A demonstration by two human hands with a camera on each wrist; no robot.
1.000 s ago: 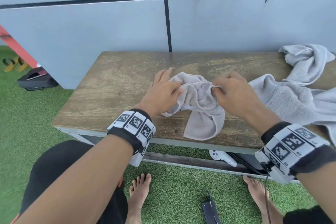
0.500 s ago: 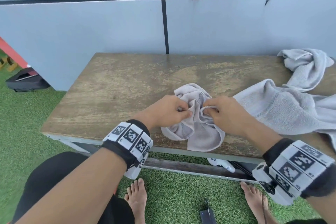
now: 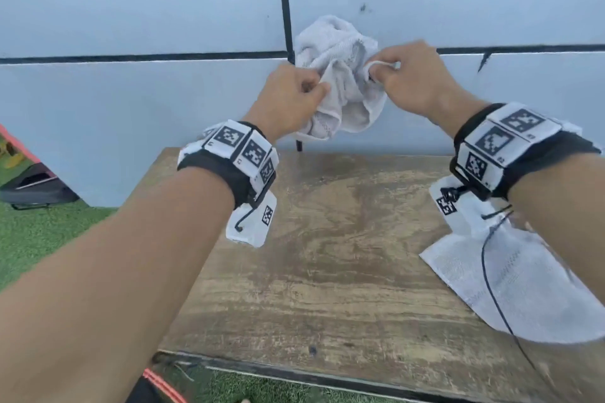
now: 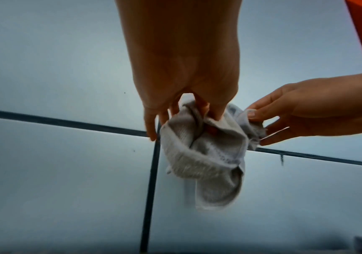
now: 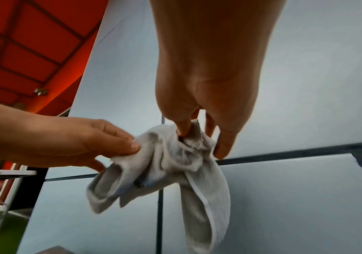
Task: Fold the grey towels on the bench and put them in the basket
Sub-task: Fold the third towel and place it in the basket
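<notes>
A crumpled grey towel (image 3: pixel 339 82) is held up in the air between the two hands, above the far edge of the wooden tabletop (image 3: pixel 327 271) and clear of it. One edge of it is pinched by the thumb and fingers of the left hand (image 3: pixel 288 98); another edge, close beside, is pinched by the right hand (image 3: pixel 415 78). The rest of the cloth hangs bunched below the fingers. A second grey towel (image 3: pixel 510 275) is spread on the tabletop beneath the right wrist.
</notes>
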